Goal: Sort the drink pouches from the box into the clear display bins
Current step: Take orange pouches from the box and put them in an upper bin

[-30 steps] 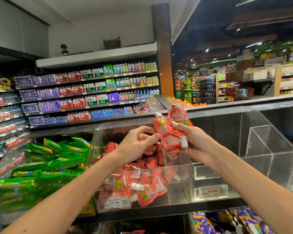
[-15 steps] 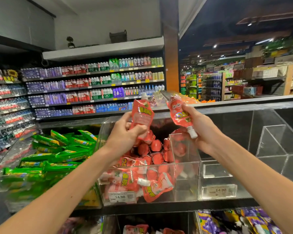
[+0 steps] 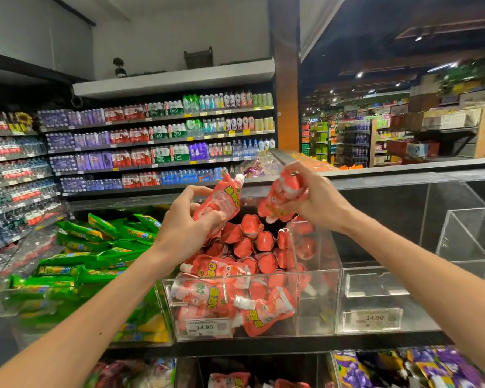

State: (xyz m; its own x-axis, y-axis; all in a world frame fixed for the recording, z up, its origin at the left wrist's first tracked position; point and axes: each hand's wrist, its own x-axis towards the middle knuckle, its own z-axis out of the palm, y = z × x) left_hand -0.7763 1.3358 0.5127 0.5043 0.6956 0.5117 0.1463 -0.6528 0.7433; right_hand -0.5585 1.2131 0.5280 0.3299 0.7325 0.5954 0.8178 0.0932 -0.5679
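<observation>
A single view is given from a wide-angle camera worn on the head — aimed forward and slightly down — with the clear display bins (image 3: pixel 319 309) seen close in front and the bottle shelves (image 3: pixel 157 135) farther off at left.

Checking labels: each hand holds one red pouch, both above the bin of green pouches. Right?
No. Head view: left hand grips one red pouch, right hand another red pouch, but both above the red-pouch bin; green pouches fill the bin to its left.
</observation>
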